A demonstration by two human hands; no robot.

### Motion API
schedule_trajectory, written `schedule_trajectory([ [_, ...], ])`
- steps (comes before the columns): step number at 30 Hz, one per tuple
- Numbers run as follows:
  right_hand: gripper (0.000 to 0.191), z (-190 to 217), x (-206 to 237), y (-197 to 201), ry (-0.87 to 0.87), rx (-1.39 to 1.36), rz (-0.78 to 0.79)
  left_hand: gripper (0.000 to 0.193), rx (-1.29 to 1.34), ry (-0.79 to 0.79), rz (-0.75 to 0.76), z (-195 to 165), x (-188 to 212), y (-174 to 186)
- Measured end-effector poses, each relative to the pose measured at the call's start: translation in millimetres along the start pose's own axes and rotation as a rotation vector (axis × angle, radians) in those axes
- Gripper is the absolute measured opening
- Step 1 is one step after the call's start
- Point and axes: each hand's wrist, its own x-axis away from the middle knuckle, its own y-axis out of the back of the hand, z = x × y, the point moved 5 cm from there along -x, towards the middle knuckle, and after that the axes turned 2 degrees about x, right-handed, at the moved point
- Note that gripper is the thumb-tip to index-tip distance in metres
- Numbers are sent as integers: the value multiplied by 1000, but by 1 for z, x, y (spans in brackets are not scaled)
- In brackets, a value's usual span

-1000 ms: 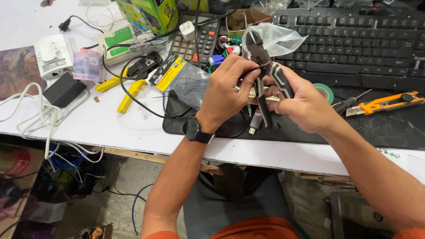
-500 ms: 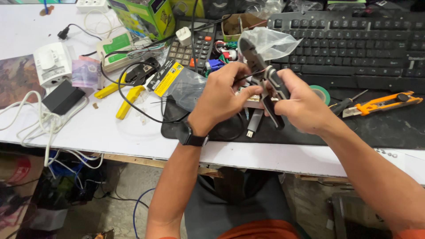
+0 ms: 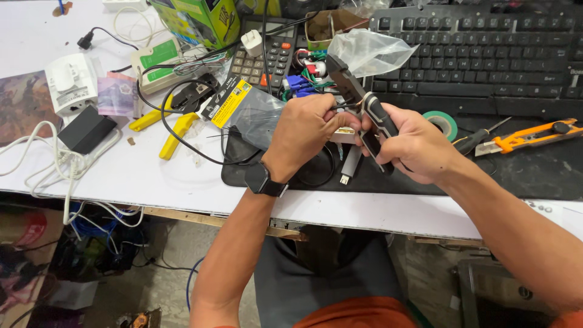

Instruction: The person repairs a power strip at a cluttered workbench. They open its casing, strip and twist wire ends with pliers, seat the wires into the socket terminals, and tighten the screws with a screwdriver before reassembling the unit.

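Your right hand (image 3: 419, 146) is closing around the black-handled crimping tool (image 3: 364, 109), held just above the black desk mat (image 3: 516, 176) on the white table (image 3: 139, 176). Your left hand (image 3: 306, 133) is pinching a thin black cable (image 3: 331, 108) into its head. Judging from the grip, keeping the cable straight and squeezing evenly should serve best. A green tape roll (image 3: 442, 123) is lying beside.

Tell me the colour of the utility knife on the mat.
Orange, with black parts; the utility knife shows in the head view.

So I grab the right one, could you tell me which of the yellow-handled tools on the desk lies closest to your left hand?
The bent yellow plastic tool, nearer the left hand than the other yellow tool.
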Motion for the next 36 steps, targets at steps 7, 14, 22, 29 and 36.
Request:
schedule_trajectory([
  [7, 54, -4, -2, 0, -2, -62, 35, 40, -24, -5, 5, 2, 3, -2],
  [14, 53, -5, -2, 0, 3, -69, 28, 48, -27, -41, -26, -1, 4, -3],
  [22, 55, 2, -3, 2, 63, -228, 23, 55, -70, 68, -146, 8, 6, 1],
  [29, 52, 31, 13, 3, 216, -281, 31, 55, -18, 34, -253, -12, 2, 2],
  [36, 32, 34, 19, 27, 92, 138, -96, 34, 3, -2, -128, -19, 10, 7],
])
